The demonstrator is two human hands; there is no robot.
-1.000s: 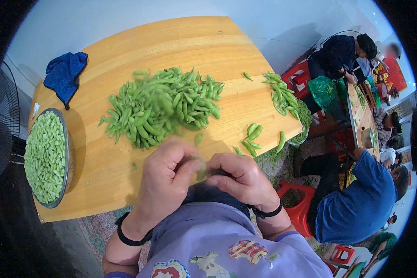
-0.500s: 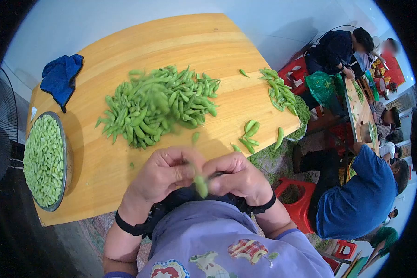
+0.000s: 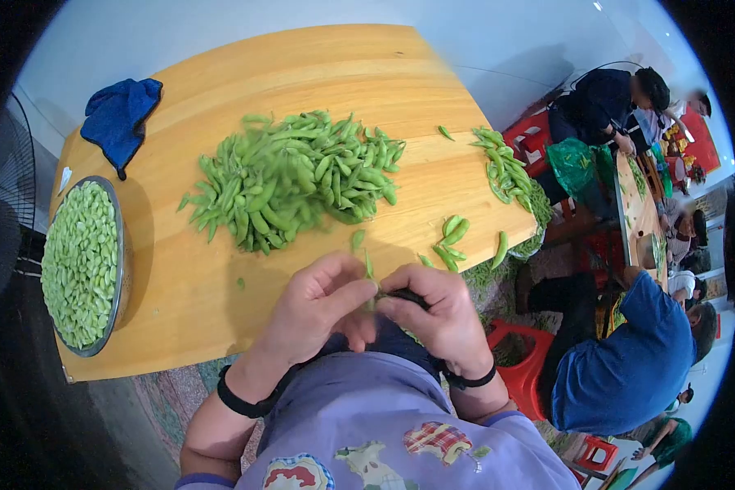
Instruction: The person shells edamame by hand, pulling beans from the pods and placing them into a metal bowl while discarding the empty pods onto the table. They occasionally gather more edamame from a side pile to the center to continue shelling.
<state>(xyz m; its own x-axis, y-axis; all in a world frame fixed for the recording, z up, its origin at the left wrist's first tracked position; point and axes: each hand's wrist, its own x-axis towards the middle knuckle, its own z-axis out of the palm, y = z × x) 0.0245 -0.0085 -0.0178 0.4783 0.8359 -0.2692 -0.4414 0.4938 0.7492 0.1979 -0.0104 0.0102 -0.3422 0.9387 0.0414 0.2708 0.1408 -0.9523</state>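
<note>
My left hand [image 3: 327, 298] pinches a green edamame pod [image 3: 369, 266] between thumb and fingers, its tip pointing up toward the table. Close against it, my right hand [image 3: 433, 310] is closed around a small tool with a black handle [image 3: 407, 297]; the working end is hidden by the fingers. Both hands meet in front of my body at the table's near edge. Beyond them lies a big heap of edamame pods [image 3: 302, 175]. A few loose pods [image 3: 449, 243] rest to the right of my hands.
A metal colander [image 3: 121, 269] full of shelled beans stands at the left on the wooden table [image 3: 343, 65], near a blue cloth [image 3: 121, 122]. More pods [image 3: 505, 167] lie at the right edge, above a container of trimmings [image 3: 539, 216]. A person in blue [image 3: 621, 367] sits at right.
My hands have come closer together, and the pod between them now points upward at my left fingertips. The view has shifted slightly, moving the table rightward in it.
</note>
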